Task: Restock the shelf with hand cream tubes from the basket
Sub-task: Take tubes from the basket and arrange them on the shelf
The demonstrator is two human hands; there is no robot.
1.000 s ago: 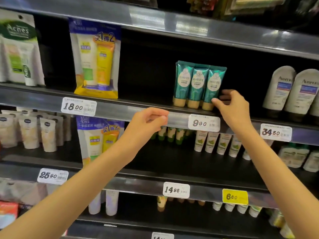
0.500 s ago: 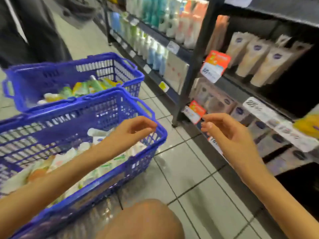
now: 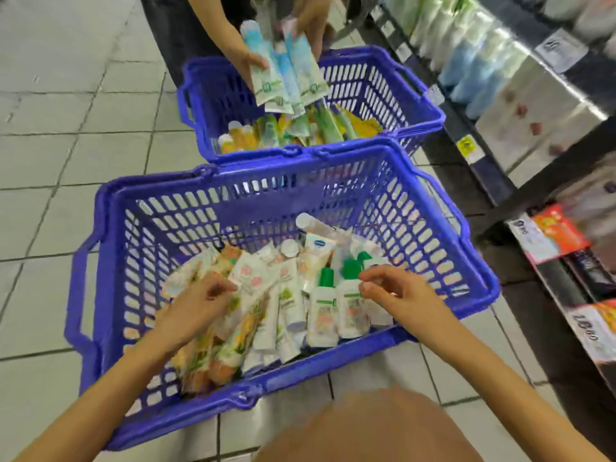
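A blue plastic basket sits on the tiled floor in front of me, filled with several hand cream tubes and small white bottles with green caps. My left hand hovers over the tubes at the basket's left, fingers loosely curled and holding nothing. My right hand hovers just above the green-capped bottles, fingers loosely bent, also holding nothing. The shelf runs along the right side.
A second blue basket with more tubes stands just beyond the first. Another person's hands hold several light blue and green tubes above it. Price tags and stocked products line the shelves on the right. My knee is at the bottom.
My view swung from the shelf down to the baskets. Both hands left the shelf and dropped to just above the products in the near basket.
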